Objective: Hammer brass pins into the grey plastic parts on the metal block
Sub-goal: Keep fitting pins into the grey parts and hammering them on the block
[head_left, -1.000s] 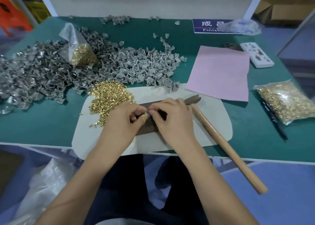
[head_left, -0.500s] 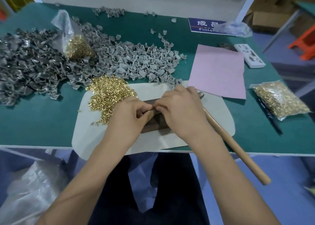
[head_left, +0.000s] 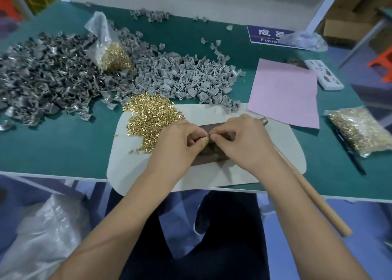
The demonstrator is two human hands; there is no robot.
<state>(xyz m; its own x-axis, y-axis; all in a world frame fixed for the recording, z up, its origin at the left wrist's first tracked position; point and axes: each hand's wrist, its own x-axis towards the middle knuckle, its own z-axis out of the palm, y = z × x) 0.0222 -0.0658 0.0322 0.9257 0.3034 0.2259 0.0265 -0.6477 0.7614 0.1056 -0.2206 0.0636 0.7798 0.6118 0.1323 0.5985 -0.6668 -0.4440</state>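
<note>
Where the two hands meet over the block, the labels run from near to far.
Left hand: fingers curled, thumb and forefinger pinching a small part at the meeting point.
Right hand: fingers curled, fingertips pinched against the same spot; whether a pin is held cannot be told.
Metal block: one, dark, under both hands, on a pale mat.
Hammer: one, wooden handle lying right of the block, untouched.
Loose brass pins: one heap, left of the block.
Bags of pins: two, one far left, one right.
Grey plastic parts: a pile beyond the mat.
Pink sheet: one.
</note>
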